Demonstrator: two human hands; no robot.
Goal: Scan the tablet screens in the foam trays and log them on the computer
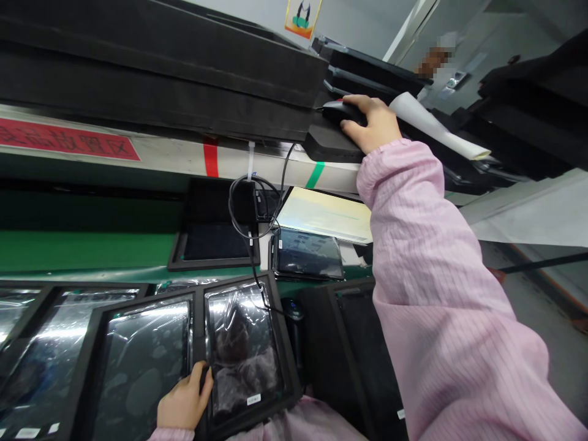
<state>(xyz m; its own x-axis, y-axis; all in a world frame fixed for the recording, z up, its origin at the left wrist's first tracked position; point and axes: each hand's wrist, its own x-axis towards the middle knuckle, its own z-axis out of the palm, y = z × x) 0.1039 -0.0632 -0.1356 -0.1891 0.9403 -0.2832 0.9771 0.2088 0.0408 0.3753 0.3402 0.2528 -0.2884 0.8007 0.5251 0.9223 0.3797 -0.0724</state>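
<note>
My right hand point(375, 122) reaches up to the shelf and is closed over a black computer mouse point(337, 112). The mouse rests on a dark foam block point(328, 146). Low in the view, my left hand point(186, 398) grips the middle bar of a black foam tray point(198, 327). Two film-wrapped tablet screens lie in that tray, a left screen point(142, 361) and a right screen point(241, 349) with a small white label. The tray is tilted and its lower edge lies close to my lap.
More trays with wrapped screens point(50, 349) lie at left. Behind are a green bench point(92, 248), a lit display point(326, 214), stacked tablets point(307, 254) and a coiled cable point(232, 211). A barcode scanner point(294, 309) stands beside the tray; a paper roll point(438, 125) lies on the shelf.
</note>
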